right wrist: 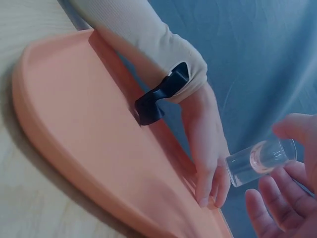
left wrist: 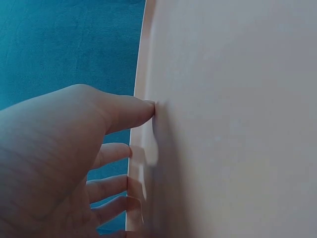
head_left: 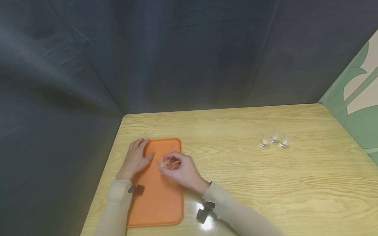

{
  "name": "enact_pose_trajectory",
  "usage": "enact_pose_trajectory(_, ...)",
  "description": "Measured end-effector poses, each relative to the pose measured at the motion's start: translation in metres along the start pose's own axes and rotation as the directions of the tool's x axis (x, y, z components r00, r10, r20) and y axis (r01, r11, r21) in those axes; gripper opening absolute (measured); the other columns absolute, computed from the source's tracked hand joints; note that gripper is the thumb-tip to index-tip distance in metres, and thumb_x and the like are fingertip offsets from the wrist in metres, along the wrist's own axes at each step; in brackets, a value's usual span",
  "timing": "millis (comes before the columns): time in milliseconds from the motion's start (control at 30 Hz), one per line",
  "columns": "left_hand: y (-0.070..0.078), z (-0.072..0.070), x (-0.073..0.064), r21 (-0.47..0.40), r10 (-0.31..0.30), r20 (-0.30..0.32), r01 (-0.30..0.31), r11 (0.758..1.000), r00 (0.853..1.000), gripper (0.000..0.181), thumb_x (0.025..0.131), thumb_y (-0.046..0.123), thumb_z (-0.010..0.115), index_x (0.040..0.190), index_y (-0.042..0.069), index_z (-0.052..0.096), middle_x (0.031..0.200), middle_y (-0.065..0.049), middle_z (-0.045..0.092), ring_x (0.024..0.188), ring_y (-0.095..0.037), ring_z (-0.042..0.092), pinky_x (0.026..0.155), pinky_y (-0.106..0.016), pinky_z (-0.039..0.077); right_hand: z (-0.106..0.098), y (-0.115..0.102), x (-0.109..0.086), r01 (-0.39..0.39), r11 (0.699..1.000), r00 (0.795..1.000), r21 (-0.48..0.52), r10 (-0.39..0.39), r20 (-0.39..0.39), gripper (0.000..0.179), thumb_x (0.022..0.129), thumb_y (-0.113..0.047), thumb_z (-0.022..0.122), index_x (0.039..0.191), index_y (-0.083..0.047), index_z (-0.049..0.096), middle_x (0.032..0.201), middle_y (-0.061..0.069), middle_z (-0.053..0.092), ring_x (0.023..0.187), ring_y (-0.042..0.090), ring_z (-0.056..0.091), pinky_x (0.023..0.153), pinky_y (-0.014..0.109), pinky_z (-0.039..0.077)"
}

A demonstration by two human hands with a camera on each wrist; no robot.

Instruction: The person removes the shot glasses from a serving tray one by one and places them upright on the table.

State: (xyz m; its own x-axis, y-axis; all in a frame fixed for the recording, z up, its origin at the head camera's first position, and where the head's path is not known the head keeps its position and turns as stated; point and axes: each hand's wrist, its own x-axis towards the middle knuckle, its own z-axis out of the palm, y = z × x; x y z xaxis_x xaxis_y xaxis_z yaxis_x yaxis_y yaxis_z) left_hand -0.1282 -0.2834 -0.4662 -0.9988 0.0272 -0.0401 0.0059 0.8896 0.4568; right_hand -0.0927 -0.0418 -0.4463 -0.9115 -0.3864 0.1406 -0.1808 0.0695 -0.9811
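Note:
A small clear shot glass (right wrist: 260, 161) is pinched between the thumb and fingers of my right hand (head_left: 185, 170). In the head view it is over the middle of an orange tray (head_left: 156, 203); whether it touches the tray I cannot tell. My left hand (head_left: 136, 160) holds the tray's left rim near the far corner. The left wrist view has that thumb (left wrist: 130, 111) over the rim's inner side, while the other fingers (left wrist: 111, 191) meet the rim from outside.
Three similar clear glasses (head_left: 274, 139) stand close together on the wooden table (head_left: 236, 183), right of the tray. Dark curtains (head_left: 192, 59) hang behind the table and along its left side. A green and pale patterned surface (head_left: 360, 105) borders the right edge.

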Motion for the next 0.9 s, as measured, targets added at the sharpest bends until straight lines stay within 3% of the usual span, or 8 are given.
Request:
enact_pose_trajectory(133, 0.000, 0.000, 0.000, -0.001, 0.001, -0.001, -0.001, 1.000, 1.000, 0.070, 0.102, 0.034, 0.067, 0.161, 0.004, 0.043, 0.168, -0.028, 0.033, 0.158, -0.048, 0.024, 0.126, -0.068, 0.028, -0.008, -0.001, -0.004, -0.003, 1.000, 1.000, 0.016, 0.003, 0.000, 0.037, 0.087, -0.017, 0.088, 0.120, -0.005, 0.077, 0.105, 0.006, 0.078, 0.092, 0.023, 0.073, 0.081, 0.032, 0.065)
enact_pose_trajectory(367, 0.000, 0.000, -0.001, 0.000, -0.004, 0.012, 0.004, 1.000, 1.000, 0.069, 0.104, 0.033, 0.066, 0.162, 0.005, 0.042, 0.169, -0.027, 0.032, 0.159, -0.047, 0.022, 0.127, -0.067, 0.028, -0.025, 0.008, -0.008, 0.062, 0.998, 0.996, 0.014, -0.061, -0.061, 0.035, 0.085, -0.007, 0.087, 0.119, -0.004, 0.077, 0.105, 0.010, 0.077, 0.096, 0.023, 0.072, 0.082, 0.039, 0.066)
enact_pose_trajectory(567, -0.001, 0.000, -0.001, -0.015, -0.003, 0.012, 0.003, 1.000, 1.000, 0.070, 0.103, 0.034, 0.066, 0.162, 0.005, 0.042, 0.168, -0.027, 0.032, 0.158, -0.048, 0.023, 0.126, -0.068, 0.028, -0.038, 0.011, -0.012, 0.054, 0.999, 0.994, 0.005, -0.053, -0.100, 0.037, 0.085, -0.007, 0.088, 0.119, -0.001, 0.077, 0.108, 0.011, 0.076, 0.097, 0.019, 0.072, 0.081, 0.034, 0.066)
enact_pose_trajectory(900, -0.001, -0.001, -0.001, -0.016, -0.002, 0.019, 0.002, 1.000, 1.000, 0.070, 0.104, 0.034, 0.066, 0.162, 0.005, 0.041, 0.169, -0.028, 0.032, 0.159, -0.048, 0.022, 0.127, -0.068, 0.028, -0.054, 0.014, -0.019, 0.056, 0.998, 0.989, 0.004, -0.055, -0.139, 0.036, 0.086, -0.005, 0.087, 0.119, 0.001, 0.076, 0.111, 0.015, 0.076, 0.096, 0.028, 0.073, 0.080, 0.033, 0.066)
